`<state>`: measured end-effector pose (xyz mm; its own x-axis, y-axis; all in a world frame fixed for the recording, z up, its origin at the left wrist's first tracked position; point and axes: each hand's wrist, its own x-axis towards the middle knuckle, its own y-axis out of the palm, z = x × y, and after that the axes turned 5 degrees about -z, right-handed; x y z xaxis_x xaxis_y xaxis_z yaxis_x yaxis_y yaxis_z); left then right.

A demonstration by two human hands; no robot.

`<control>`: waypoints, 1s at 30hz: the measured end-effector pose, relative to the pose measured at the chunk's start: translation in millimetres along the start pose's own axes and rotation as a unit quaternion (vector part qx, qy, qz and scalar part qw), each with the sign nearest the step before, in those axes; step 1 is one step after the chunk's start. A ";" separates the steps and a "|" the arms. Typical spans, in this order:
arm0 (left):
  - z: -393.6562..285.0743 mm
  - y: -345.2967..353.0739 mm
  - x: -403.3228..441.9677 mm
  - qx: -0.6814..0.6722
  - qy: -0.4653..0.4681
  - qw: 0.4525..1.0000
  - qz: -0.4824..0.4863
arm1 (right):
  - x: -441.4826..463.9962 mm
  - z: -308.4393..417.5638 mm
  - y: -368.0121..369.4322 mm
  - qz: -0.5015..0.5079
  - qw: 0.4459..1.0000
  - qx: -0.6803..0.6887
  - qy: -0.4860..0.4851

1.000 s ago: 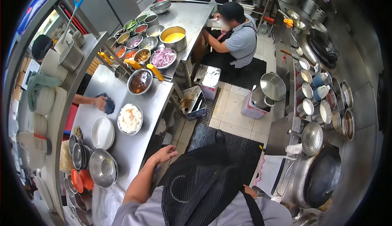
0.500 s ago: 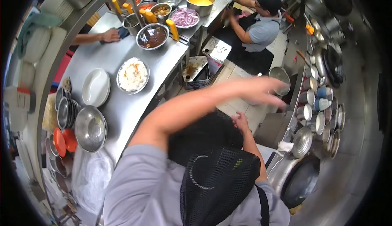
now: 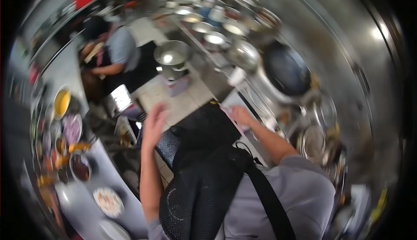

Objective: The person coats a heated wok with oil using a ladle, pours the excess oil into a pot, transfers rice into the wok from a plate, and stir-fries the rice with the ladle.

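My left hand (image 3: 155, 120) is raised in front of my body, somewhat blurred. Its fingers point away from me, held open, and nothing shows in them. Beyond it on the floor tiles stands a metal pot (image 3: 172, 54) on a low stand. My right hand (image 3: 240, 115) is curled beside the stove-side counter. A thin pinkish strip (image 3: 226, 110) sticks out from its fingers, too blurred to name. A large dark wok (image 3: 284, 68) sits on the stove ahead of that hand, with a perforated metal ladle or strainer (image 3: 244, 54) beside it.
On the left counter (image 3: 97, 159) are a bowl of white rice (image 3: 107, 202), a bowl of dark sauce (image 3: 81, 165), sliced red onion (image 3: 72, 127) and a pot of yellow liquid (image 3: 63, 103). A co-worker (image 3: 119, 44) crouches ahead on the left. Several metal cups stand along the stove.
The view has swung to the right, toward the stove. My left arm, stretched across to the right before, is now back on the left. My right hand has come beside the stove-side counter.
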<state>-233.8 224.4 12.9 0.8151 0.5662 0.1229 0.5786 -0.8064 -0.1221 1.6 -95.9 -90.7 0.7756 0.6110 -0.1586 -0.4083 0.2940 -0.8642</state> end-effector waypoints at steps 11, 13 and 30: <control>311.4 -26.8 -368.7 0.108 -0.566 0.816 0.054 | -157.3 -208.6 -88.8 -0.399 0.788 -0.021 0.469; 309.4 -11.5 -366.9 0.107 -0.558 0.820 0.067 | -177.5 -224.6 -52.7 -0.336 0.768 -0.036 0.545; 203.7 161.1 81.7 0.159 -0.179 0.969 -0.060 | -107.0 -258.3 -50.0 -0.413 0.856 -0.116 0.289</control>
<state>-67.9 175.5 -197.3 0.6667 0.7214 -0.1874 0.6036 -0.6701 -0.4321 63.4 -365.9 -153.8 0.8894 -0.2203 0.4005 0.4489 0.2560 -0.8561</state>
